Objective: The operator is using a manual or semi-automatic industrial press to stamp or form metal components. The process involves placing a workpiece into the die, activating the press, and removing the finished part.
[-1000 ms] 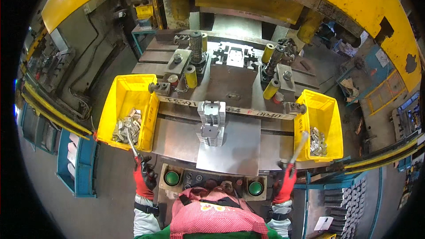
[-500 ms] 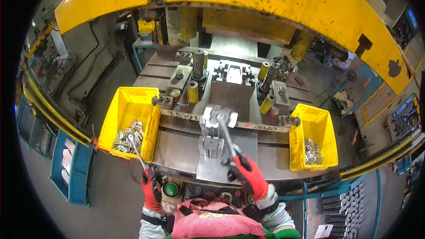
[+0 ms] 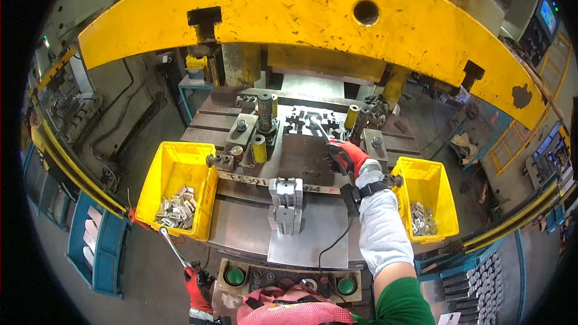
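Observation:
My left hand point(image 3: 198, 289), in a red and black glove, is closed round a long metal tool with a rounded head point(image 3: 164, 230). That head is just in front of the left yellow bin point(image 3: 144, 207). Stretched forward over the press bed, my right hand point(image 3: 347, 156) is closed round a similar long tool with a rounded head point(image 3: 314, 120). Its head rests over the bright die point(image 3: 298, 119); whether it touches a part there I cannot tell. Behind my right forearm's reach, a stack of grey metal parts point(image 3: 285, 204) stands on a flat metal sheet point(image 3: 310, 247).
Small metal pieces point(image 3: 176, 209) lie in the left bin, and similar ones fill the bottom of the right yellow bin point(image 3: 447, 195). Guide posts point(image 3: 265, 113) flank the die. A yellow press beam point(image 3: 289, 9) spans overhead. Green buttons point(image 3: 234, 275) sit on the near panel.
My right hand has gone forward from above the stack to the die. My left hand and its tool have drawn back from over the left bin. The view has tilted up slightly.

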### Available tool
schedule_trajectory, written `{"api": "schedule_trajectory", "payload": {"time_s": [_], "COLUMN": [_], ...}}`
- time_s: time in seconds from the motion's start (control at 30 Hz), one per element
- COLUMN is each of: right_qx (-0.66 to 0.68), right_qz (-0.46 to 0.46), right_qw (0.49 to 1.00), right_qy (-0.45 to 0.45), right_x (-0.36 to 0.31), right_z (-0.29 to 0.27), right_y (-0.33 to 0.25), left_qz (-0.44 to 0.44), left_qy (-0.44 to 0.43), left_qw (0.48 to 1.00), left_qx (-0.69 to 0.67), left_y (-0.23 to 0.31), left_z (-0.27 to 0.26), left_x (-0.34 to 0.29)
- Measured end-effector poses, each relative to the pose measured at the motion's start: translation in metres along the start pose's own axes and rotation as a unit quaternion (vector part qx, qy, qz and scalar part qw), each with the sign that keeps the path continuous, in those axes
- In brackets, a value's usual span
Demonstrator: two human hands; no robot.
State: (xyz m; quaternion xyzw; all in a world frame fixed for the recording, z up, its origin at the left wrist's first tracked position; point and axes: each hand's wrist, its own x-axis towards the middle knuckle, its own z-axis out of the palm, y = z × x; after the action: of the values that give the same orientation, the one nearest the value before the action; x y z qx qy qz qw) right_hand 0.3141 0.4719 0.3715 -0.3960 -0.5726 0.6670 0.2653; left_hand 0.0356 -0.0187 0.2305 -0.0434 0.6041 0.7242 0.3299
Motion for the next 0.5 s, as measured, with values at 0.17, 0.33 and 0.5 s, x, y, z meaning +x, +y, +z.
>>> {"api": "schedule_trajectory", "payload": {"time_s": [0.17,0.33,0.5], "right_qx": [-0.105,0.172,0.069], "right_qz": [-0.161,-0.242,-0.069], "right_qw": [0.974,0.91,0.76], "right_qy": [0.123,0.288,0.643], "right_x": [-0.013,-0.183,-0.311], "right_z": [0.018,0.063,-0.001], "right_y": [0.039,0.078,0.255], "left_qz": [0.033,-0.048,-0.169], "left_qy": [0.063,0.12,0.058], "left_qw": [0.997,0.99,0.967], "left_qx": [0.02,0.049,0.181], "left_y": [-0.029,-0.08,-0.137], "left_z": [-0.003,-0.042,-0.077], "left_x": [0.009,0.021,0.058]}}
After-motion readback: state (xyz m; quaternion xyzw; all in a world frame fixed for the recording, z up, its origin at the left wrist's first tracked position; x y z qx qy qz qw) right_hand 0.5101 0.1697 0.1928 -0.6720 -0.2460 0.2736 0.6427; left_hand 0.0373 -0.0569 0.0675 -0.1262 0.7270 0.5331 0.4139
